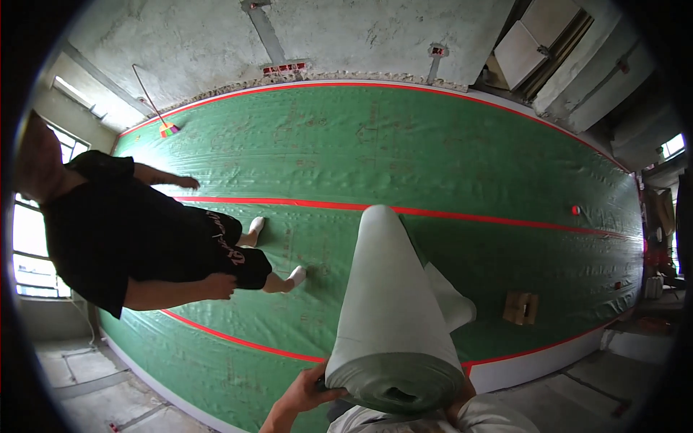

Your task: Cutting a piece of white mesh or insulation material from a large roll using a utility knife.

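A: State the location of the roll.
B: The roll [393,310], pale outside with green layers at the near end, extends from the centre of the view toward a point between five and six o'clock, close to the wearer's body. A loose flap [456,310] projects from its side at about half past four. Whether the far end touches the floor, I cannot tell.

A: State the condition of the hands.
B: The left hand [310,388], just past six o'clock, is closed on the left edge of the roll's near end. The right hand is hidden behind the roll; only part of the right forearm [462,398] shows, so I cannot tell its grip.

A: Describe the floor.
B: It is covered with a green sheet [462,144], printed and slightly wrinkled. A red strip [289,203] crosses it near the centre, from nine to three o'clock.

A: List the surrounding items.
B: A person [130,238] in black clothing and white socks stands at nine o'clock, arms apart from the roll. A broom [168,130] is near ten o'clock, at the foot of the wall [375,36]. A small red roll of tape [575,211] lies at three o'clock, and a cardboard box [516,307] at four.
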{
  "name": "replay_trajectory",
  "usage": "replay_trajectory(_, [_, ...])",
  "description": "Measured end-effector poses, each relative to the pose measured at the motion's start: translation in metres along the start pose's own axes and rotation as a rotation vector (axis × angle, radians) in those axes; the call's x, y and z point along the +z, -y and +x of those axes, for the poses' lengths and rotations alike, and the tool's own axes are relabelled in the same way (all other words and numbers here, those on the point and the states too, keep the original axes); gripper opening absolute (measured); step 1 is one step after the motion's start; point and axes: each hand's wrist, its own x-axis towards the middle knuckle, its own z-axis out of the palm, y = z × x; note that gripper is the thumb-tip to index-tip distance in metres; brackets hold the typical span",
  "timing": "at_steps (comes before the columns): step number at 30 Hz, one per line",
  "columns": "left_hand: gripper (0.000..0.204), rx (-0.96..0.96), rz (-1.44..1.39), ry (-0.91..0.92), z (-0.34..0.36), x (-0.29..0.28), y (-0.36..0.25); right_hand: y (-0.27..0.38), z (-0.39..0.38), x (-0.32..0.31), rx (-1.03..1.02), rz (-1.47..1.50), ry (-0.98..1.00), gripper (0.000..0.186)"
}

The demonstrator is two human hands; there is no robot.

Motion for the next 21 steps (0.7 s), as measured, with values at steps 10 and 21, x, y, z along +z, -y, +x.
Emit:
replay_trajectory(10, [0.068,-0.020,-0.003,-0.232,0.081,-0.038,0.095,0.165,0.150,0.178,-0.166,-0.158,0.009,0.088])
replay_trajectory(21, [0.062,-0.072,-0.052,-0.441,0.241,-0.153,0.324,0.067,0.263,0.152,-0.113,-0.049,-0.139,0.095])
